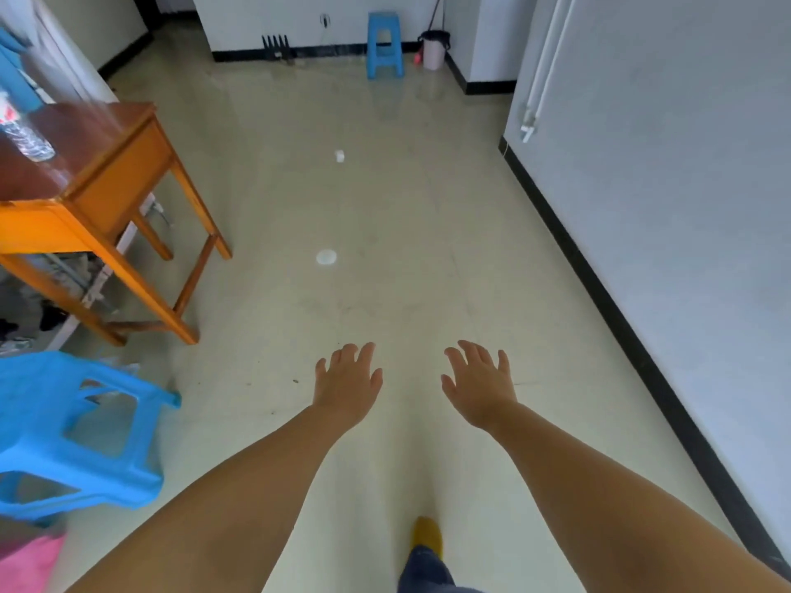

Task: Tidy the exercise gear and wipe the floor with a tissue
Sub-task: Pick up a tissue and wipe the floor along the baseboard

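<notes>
1. Left hand (349, 385) held out low over the pale shiny floor (428, 207), back up, fingers (364, 355) spread and loose, holding nothing.
2. Right hand (479, 385) held out beside it, a gap between the two, fingers (475, 355) also spread wide, holding nothing.
3. Small round flat white thing (326, 257) on the floor ahead of the hands, well apart from them; maybe a tissue or a lid, too blurry to tell.
4. Smaller white lump (340, 156) farther off on the floor, past the round one.
5. Orange wooden table (107, 164) at the left, with a clear plastic bottle (25, 134) lying on top.
6. Big bright blue plastic stool (81, 434) near the left arm, down by the table legs.
7. Second small blue plastic stool (385, 44) far off by the back wall.
8. Pale pink bucket with a dark rim (434, 49) just right of that far stool.
9. Black spiky rack-like thing (277, 47) against the back wall, left of the far stool.
10. Yellow shoe tip (426, 535) at the bottom, between the arms.
</notes>
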The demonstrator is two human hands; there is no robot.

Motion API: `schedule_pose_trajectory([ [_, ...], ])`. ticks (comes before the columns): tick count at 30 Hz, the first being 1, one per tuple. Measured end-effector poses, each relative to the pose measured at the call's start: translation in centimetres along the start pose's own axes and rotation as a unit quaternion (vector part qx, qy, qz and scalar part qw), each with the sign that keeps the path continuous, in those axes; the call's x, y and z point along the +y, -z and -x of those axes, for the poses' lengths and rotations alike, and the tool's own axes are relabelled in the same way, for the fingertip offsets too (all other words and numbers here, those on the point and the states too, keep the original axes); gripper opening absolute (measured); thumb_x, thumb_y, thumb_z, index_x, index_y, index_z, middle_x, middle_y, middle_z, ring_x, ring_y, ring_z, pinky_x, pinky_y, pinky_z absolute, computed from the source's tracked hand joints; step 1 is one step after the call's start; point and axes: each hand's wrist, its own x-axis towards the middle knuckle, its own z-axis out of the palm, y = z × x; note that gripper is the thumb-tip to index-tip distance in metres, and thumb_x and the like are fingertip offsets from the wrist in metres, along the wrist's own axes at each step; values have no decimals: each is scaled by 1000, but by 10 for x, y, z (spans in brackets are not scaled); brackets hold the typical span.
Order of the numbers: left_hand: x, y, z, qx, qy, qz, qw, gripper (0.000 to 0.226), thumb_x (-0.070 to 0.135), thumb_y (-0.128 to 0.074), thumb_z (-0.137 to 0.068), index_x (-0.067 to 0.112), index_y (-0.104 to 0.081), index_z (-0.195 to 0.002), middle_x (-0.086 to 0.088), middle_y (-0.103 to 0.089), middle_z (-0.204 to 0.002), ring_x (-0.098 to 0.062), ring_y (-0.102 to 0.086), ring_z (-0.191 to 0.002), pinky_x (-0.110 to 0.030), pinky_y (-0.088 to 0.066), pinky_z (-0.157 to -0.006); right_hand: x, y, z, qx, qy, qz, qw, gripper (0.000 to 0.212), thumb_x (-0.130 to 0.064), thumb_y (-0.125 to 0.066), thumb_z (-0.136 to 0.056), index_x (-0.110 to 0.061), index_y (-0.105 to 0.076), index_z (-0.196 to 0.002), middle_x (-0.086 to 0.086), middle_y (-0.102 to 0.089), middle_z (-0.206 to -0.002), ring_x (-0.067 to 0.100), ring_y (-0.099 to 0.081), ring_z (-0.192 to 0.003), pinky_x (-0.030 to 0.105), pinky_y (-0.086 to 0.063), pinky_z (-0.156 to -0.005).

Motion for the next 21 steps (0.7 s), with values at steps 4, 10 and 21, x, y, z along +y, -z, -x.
schedule_pose_trajectory([
  [4,-18,26,-79,10,27,24,999,48,38,-28,-100,22,-23,-145,-5,-35,-143,-22,-37,-130,-41,-23,-110,-5,32,-94,-4,25,15,1000,49,-38,-31,-100,-22,-25,-146,3,-20,-155,20,-17,-144,51,-10,-116],
  [10,-76,41,-202,-11,75,25,997,49,38,-26,-100,22,-21,-146,-7,-34,-145,-24,-37,-130,-41,-26,-109,-40,56,-239,-12,97,37,994,50,-38,-31,-100,-21,-23,-146,4,-19,-155,20,-15,-144,52,-9,-117],
  [21,-179,125,-480,-16,47,2,999,49,38,-28,-100,21,-23,-145,-6,-35,-144,-23,-37,-130,-41,-26,-109,-84,130,-519,-2,52,12,999,48,-37,-29,-101,-22,-23,-147,4,-19,-156,20,-16,-144,51,-9,-117],
])
